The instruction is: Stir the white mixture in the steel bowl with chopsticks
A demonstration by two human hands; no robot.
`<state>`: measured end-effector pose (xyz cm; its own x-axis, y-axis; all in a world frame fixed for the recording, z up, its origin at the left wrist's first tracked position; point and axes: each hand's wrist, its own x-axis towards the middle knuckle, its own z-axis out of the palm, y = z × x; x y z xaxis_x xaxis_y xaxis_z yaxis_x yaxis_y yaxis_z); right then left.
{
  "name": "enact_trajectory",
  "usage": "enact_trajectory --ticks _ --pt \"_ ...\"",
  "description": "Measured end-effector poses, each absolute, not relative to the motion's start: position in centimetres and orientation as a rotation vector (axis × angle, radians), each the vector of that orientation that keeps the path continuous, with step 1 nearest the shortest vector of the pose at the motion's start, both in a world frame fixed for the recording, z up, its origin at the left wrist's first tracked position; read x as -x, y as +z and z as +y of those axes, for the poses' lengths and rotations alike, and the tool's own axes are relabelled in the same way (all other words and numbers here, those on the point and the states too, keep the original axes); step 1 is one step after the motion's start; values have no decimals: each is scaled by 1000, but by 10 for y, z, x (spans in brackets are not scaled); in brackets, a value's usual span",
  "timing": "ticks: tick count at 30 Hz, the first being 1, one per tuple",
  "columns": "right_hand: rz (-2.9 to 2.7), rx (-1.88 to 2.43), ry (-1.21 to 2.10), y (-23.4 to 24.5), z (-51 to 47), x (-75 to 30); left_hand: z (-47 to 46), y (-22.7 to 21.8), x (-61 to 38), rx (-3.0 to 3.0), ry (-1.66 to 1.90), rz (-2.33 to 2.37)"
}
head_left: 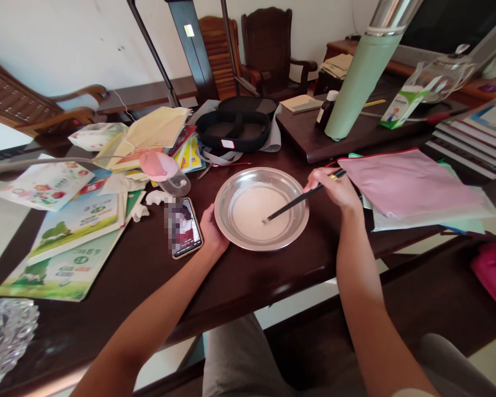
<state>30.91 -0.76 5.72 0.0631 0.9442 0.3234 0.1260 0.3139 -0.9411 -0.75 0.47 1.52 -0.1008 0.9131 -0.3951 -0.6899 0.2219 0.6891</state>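
Note:
A round metal bowl (261,242) stands on the dark wooden table, with a milky, whitish liquid (252,212) in it. My left hand (213,230) grips the bowl's left rim, its fingers partly hidden beneath the edge. Black chopsticks (291,203) with gold bands near the top end are held in my right hand (334,187), above the bowl's right side. Their tips dip into the liquid near its middle. Left of my left hand lies a phone (186,231) with its screen lit.
Booklets (74,242), crumpled tissues (159,197) and a pink-topped clear cup (169,173) lie to the left. Behind the bowl is an open black case (233,127). A pink pouch (413,182) lies right; a tall green flask (357,82) stands behind. A glass dish (8,336) sits near left.

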Motion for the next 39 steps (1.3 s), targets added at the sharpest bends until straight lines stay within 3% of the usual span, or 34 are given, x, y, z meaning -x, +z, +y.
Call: enact_trajectory --ticks 3,9,15,21,27,34,39 --pt "-1451 1093 892 60 -6 -300 4 17 7 -296 1376 959" --pt "-1193 1146 649 54 -7 -320 4 16 7 -300 1386 954" --pt "-1422 1108 877 61 -7 -301 5 15 8 -295 1383 960" --pt "-1197 1175 668 58 -7 -313 6 12 8 -308 1391 946" --pt "-1453 1094 896 62 -6 -300 7 7 8 -309 1404 969" --pt "-1222 1157 718 59 -6 -310 5 8 6 -346 1417 971" --pt "-1424 1091 916 62 -5 -299 5 9 5 -377 1449 968"
